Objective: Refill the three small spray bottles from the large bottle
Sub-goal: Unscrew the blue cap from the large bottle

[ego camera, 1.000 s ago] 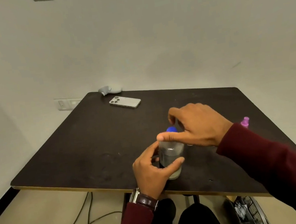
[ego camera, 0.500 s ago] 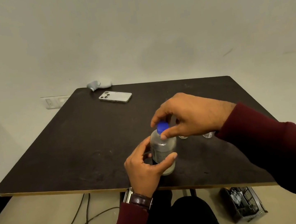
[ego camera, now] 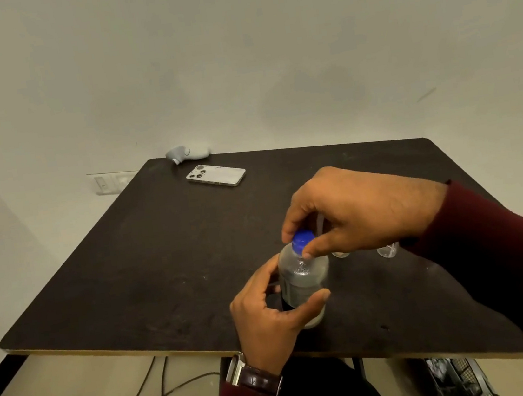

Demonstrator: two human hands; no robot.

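Left tabletop (ego camera: 149, 262) bare — phone (ego camera: 216, 175) far back

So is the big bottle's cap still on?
On: the blue cap sits on the bottle, pinched by the right hand.

The large bottle (ego camera: 302, 279) is clear plastic with a blue cap (ego camera: 303, 239) on, standing upright near the table's front edge. Just behind it only two clear small-bottle bases (ego camera: 387, 250) peek out, the rest hidden.
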